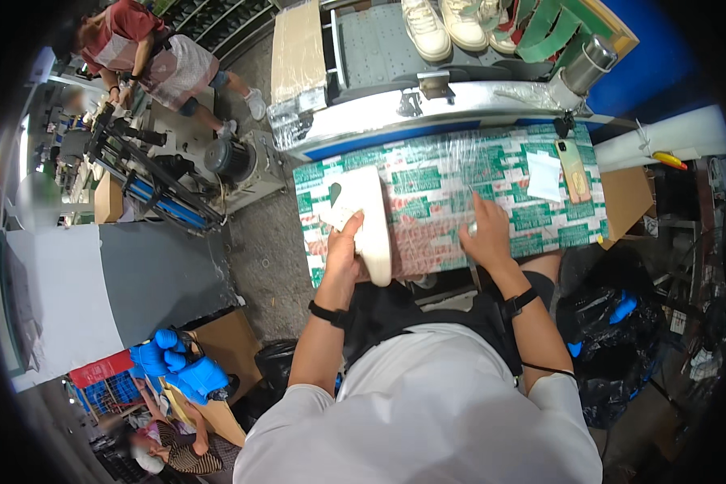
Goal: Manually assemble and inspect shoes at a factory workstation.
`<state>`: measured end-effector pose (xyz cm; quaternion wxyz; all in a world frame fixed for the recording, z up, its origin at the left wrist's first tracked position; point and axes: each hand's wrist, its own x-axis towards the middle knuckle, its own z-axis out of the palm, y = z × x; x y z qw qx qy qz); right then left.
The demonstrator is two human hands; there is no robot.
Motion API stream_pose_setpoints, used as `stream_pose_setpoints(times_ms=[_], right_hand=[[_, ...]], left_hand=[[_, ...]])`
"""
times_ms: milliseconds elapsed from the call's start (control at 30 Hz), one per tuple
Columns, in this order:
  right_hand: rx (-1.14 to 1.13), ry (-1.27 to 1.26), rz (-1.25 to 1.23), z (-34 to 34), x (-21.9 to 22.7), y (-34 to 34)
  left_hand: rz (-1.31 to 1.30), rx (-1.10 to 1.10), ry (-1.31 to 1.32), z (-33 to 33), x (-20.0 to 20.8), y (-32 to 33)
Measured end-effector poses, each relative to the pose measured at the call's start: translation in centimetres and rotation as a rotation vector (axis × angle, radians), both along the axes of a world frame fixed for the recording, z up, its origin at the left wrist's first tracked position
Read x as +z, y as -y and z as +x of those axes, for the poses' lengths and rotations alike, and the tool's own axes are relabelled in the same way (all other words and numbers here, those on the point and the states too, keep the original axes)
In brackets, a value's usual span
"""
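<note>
My left hand (343, 248) is closed round a cream sneaker (377, 222), its pale sole edge facing right and a green patch on its upper. The shoe is held over the left part of a worktop (427, 189) covered in green-and-white printed sheet under clear film. To the right, my right hand (489, 232) is just above the same surface, fingers curled in with the index finger forward. Whether something small is pinched in it, I cannot make out. A phone (573, 172) and a white slip of paper (544, 177) lie on the worktop's right side.
Several cream sneakers (426, 31) stand on the grey conveyor (371, 48) beyond the worktop, beside green cut pieces (552, 32) and a metal canister (589, 63). A motor (228, 160) and a person (149, 56) are at far left. Black bags (613, 339) sit at right.
</note>
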<state>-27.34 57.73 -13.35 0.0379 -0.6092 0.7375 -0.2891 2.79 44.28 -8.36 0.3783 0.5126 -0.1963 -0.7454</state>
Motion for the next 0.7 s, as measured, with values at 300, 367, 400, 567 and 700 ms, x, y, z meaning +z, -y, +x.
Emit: stream_pose_setpoints(times_ms=[300,367,400,567,700], right_hand=[[0.058,-0.118,-0.064,-1.1,-0.9,0.0],[0.054,-0.097,-0.074,-1.0,-0.9,0.2],[0.06,-0.08,-0.076,-1.0,-0.9,0.1],[0.027,-0.089,-0.037,-1.3,-0.8,-0.3],[0.025,-0.075,0.008,-1.5,-0.1,0.0]], left_hand=[[-1.093,-0.422,1.017,-0.8,13.1,23.5],[-1.158,-0.579,1.016,-1.6,13.0,31.1],[-1.113,-0.647,1.175,-2.6,12.2,34.1],[-1.274,-0.638,1.585,-6.7,8.9,43.1],[-1.48,-0.52,1.051,-20.3,8.4,38.2]])
